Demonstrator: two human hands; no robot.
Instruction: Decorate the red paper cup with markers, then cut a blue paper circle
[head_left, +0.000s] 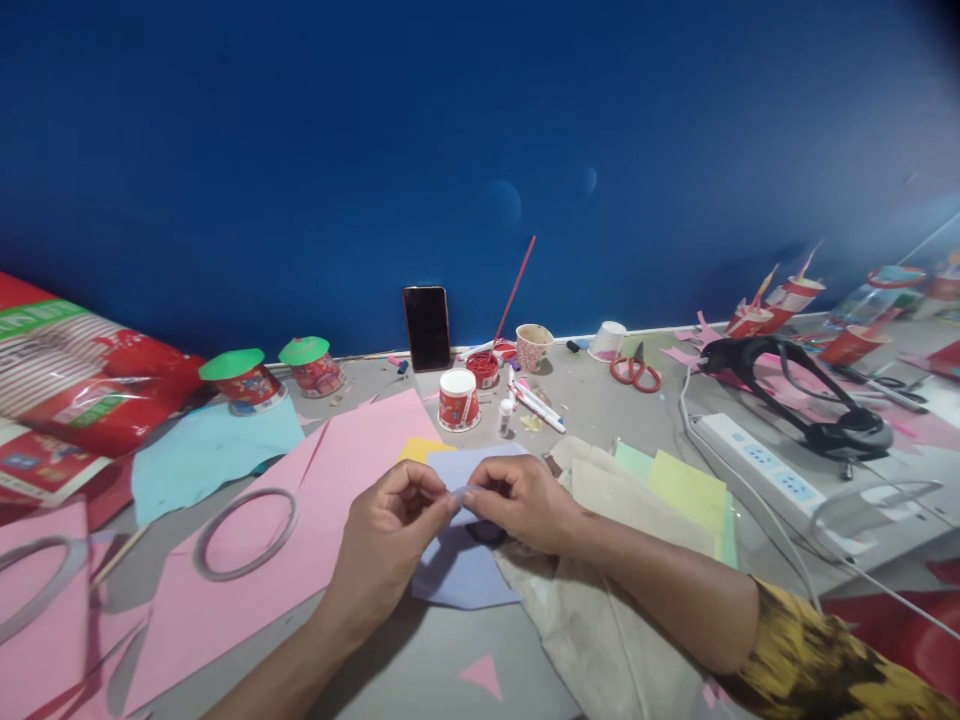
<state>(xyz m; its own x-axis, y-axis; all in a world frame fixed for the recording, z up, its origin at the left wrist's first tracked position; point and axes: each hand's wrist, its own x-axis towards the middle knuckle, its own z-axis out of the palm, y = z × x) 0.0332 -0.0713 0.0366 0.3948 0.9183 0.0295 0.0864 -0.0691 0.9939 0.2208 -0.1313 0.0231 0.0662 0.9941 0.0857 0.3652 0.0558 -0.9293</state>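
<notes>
My left hand [390, 540] and my right hand [525, 505] meet at the middle of the table, thumbs and forefingers pinched together. Between the fingertips is a small piece of lavender paper [461, 493], mostly covered by the fingers. Beneath the hands lies a lavender paper sheet [469, 580]. Part of a dark ring-shaped thing [487, 533] shows below my right hand; its kind I cannot make out. A yellow paper [417, 449] peeks out behind my left hand. Beyond the hands stands an upside-down red paper cup [459, 402] with a white base, beside a small white-capped bottle [505, 417].
Pink paper sheets [300, 500] and a grey ring [201, 550] lie left, before green-topped cups [244, 385]. A cloth [607, 620] lies right, near a power strip [757, 460]. A phone [427, 328] leans on the wall; red-handled scissors [634, 374] lie beyond.
</notes>
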